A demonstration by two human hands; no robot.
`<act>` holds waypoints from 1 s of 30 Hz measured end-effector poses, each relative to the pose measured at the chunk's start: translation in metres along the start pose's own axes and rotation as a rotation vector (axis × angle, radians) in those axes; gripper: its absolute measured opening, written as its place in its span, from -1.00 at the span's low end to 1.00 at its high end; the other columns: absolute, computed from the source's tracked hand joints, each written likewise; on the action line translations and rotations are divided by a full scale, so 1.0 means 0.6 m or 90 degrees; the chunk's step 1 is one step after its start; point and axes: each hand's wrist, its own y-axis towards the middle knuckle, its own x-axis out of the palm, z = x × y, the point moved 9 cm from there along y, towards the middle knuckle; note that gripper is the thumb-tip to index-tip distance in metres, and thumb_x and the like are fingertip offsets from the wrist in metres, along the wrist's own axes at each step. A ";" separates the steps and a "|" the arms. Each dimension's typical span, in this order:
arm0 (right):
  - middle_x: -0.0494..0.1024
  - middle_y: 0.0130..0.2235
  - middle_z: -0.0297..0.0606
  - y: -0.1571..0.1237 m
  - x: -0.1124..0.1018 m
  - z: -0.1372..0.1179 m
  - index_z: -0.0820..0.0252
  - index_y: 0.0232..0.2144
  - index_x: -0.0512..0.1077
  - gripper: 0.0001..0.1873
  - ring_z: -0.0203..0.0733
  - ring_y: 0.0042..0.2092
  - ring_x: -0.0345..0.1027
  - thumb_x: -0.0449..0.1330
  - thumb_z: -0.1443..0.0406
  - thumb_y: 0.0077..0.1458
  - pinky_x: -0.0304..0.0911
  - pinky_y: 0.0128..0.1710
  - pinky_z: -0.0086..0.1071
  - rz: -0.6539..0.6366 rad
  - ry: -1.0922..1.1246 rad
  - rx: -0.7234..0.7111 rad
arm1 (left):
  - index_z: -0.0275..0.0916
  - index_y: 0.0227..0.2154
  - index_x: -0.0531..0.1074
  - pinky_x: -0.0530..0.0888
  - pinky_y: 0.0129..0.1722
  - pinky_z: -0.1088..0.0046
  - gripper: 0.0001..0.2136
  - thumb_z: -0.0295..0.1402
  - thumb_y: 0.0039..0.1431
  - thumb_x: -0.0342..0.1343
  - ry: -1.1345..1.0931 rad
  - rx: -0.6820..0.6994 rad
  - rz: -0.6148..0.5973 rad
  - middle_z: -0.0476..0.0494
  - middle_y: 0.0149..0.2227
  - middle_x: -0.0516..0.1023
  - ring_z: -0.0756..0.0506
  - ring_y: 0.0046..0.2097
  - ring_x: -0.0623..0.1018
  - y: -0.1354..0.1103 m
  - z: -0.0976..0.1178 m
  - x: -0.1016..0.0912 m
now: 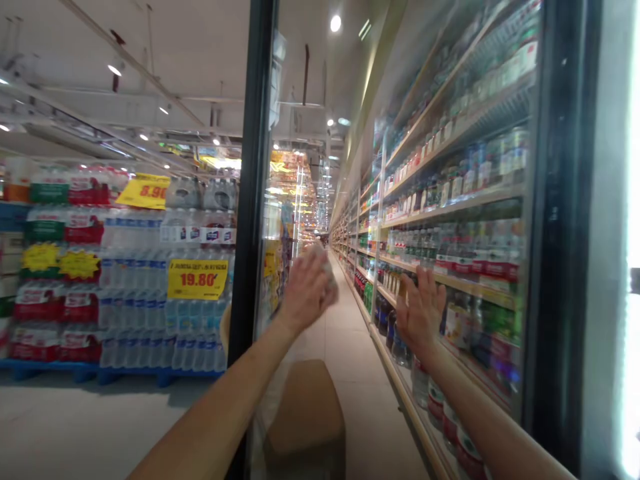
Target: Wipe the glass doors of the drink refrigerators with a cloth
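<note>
My left hand point(307, 288) is raised in front of me at the glass of an open cooler door point(256, 200). Its fingers are curled round something pale and blurred that I cannot make out. My right hand point(419, 313) is up beside it, open, fingers spread and holding nothing. It is close to the cooler shelves point(450, 207), which carry rows of bottles and cans. The black edge of the door stands upright just left of my left forearm.
A brown cardboard box point(306, 413) sits low between my arms. Stacked packs of bottled water with yellow price signs point(197, 279) stand on blue pallets at the left. A long aisle point(345, 313) runs ahead alongside more shelves. A dark cooler frame point(560, 267) rises at the right.
</note>
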 end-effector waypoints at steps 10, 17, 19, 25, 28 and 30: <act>0.19 0.23 -0.04 0.001 -0.001 -0.002 0.14 0.14 0.21 -0.50 0.02 0.30 -0.06 0.00 0.32 0.12 -0.13 0.21 0.04 0.009 0.005 -0.002 | -0.27 0.05 0.27 0.13 0.24 0.16 -0.59 -0.40 0.09 -0.04 -0.026 0.136 -0.071 -0.25 0.20 0.25 -0.18 0.30 0.09 0.014 0.021 0.026; 0.20 0.23 -0.03 0.001 -0.001 -0.002 0.16 0.13 0.21 -0.51 0.02 0.30 -0.06 -0.01 0.29 0.13 -0.15 0.22 0.04 0.017 -0.008 -0.002 | -0.42 0.13 0.13 0.10 0.25 0.12 -0.49 -0.45 0.08 -0.04 0.027 0.040 0.050 -0.43 0.24 0.15 -0.23 0.33 -0.02 0.037 -0.011 -0.003; 0.19 0.24 -0.03 0.001 0.001 -0.002 0.15 0.14 0.20 -0.50 0.01 0.30 -0.08 -0.01 0.29 0.14 -0.15 0.22 0.03 0.009 -0.008 -0.004 | -0.35 0.14 0.13 0.15 0.24 0.21 -0.50 -0.44 0.09 -0.05 -0.016 0.222 -0.016 -0.34 0.21 0.22 -0.16 0.32 0.02 0.023 0.047 0.019; 0.21 0.22 0.01 0.001 -0.004 -0.003 0.19 0.11 0.23 -0.54 0.02 0.30 -0.07 0.01 0.29 0.15 -0.13 0.22 0.02 0.016 -0.014 -0.007 | -0.34 0.19 0.04 0.13 0.22 0.01 -0.43 -0.45 0.08 -0.05 0.056 -0.084 0.098 -0.40 0.28 0.07 -0.26 0.32 -0.01 0.055 -0.053 -0.013; 0.21 0.22 -0.01 0.001 -0.002 -0.001 0.18 0.11 0.23 -0.54 0.01 0.30 -0.08 0.00 0.29 0.15 -0.14 0.22 0.02 0.009 -0.013 -0.003 | -0.35 0.19 0.07 0.16 0.22 0.08 -0.45 -0.44 0.09 -0.06 0.034 0.089 0.044 -0.35 0.24 0.16 -0.23 0.31 0.04 0.048 0.013 0.007; 0.20 0.23 -0.02 0.001 0.001 0.000 0.16 0.12 0.22 -0.53 0.00 0.31 -0.09 -0.01 0.29 0.15 -0.15 0.23 0.02 -0.002 -0.011 -0.002 | -0.33 0.17 0.12 0.18 0.22 0.19 -0.49 -0.43 0.11 -0.08 0.004 0.250 -0.042 -0.27 0.22 0.23 -0.18 0.30 0.08 0.032 0.062 0.029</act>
